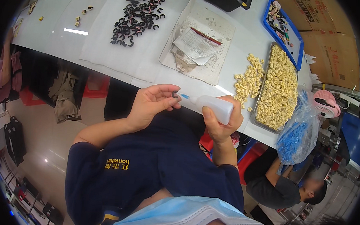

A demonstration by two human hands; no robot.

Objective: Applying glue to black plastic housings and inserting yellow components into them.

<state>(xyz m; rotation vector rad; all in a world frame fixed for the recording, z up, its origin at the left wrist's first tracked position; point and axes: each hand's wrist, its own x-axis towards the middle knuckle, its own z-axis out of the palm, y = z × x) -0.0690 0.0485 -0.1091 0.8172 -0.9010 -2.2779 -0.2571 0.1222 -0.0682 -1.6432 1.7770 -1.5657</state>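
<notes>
Between the thumb and fingers of my left hand (153, 104) is a small dark curved piece (175, 94). My right hand (224, 122) is wrapped round a white squeeze bottle (215, 107), tilted so that its blue needle tip (184, 96) points left at the curved piece. The tip is at or very near the piece; whether they touch I cannot tell. Both hands are just in front of the table's near edge. Past them on the table lies a heap of similar dark curved pieces (138, 15).
A metal tray (256, 113) full of small yellow cube-like pieces stands at the right, with a loose pile (250, 77) beside it. A cardboard piece (222, 53) bears papers and a red pen (206, 36). Farther right are a blue tray (300, 52), a plastic bag (295, 140) and another person.
</notes>
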